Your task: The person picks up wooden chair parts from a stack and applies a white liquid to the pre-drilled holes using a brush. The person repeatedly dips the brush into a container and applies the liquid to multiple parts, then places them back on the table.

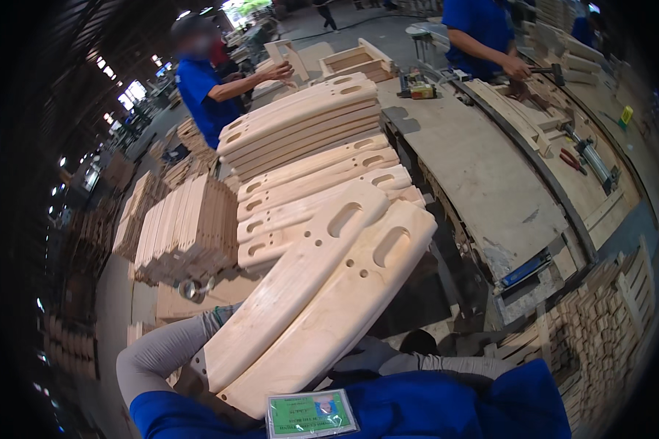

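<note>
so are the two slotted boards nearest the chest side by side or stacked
Side by side: left board and right board both show broad faces and slots.

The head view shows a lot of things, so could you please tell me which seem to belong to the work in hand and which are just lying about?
Apparently in the work:
two slotted wooden boards, side by side in the foreground
similar slotted boards, stacked beyond them

Apparently lying about:
red-handled pliers, off to the right
small yellow object, farther right
</note>
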The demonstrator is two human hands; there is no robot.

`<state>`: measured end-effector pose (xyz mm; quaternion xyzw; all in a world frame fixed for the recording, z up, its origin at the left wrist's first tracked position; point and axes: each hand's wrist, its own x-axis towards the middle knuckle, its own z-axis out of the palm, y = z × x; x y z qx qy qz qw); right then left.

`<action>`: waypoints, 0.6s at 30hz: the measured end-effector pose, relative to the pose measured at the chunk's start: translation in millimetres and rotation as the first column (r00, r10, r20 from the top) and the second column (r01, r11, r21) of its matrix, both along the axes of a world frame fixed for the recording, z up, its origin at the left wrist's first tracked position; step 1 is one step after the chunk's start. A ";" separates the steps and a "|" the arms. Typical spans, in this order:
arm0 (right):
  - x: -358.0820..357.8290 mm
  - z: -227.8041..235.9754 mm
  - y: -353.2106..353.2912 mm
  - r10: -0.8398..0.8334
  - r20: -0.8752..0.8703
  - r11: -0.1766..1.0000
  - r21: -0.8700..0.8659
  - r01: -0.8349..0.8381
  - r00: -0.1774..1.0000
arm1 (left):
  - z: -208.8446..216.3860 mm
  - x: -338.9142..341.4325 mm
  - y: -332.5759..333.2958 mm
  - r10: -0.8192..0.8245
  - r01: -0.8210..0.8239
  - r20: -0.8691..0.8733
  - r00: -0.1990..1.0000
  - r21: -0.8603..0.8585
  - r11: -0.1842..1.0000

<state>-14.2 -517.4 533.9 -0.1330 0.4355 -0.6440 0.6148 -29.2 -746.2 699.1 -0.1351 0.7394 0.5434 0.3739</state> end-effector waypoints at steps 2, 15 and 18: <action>-25.4 3.4 -22.4 -0.017 0.084 1.000 -0.020 0.018 0.996 | 4.7 -34.4 -21.8 -0.045 0.045 -0.009 0.999 -0.038 0.998; -190.2 -21.4 -144.2 -0.113 0.093 0.964 -0.229 0.132 0.989 | 6.6 -266.2 -107.2 -0.368 0.361 0.020 0.930 -0.259 0.896; -191.8 -7.8 -169.9 -0.343 0.253 0.882 -0.244 0.403 0.905 | 2.6 -287.5 -121.5 -0.416 0.407 0.035 0.909 -0.287 0.867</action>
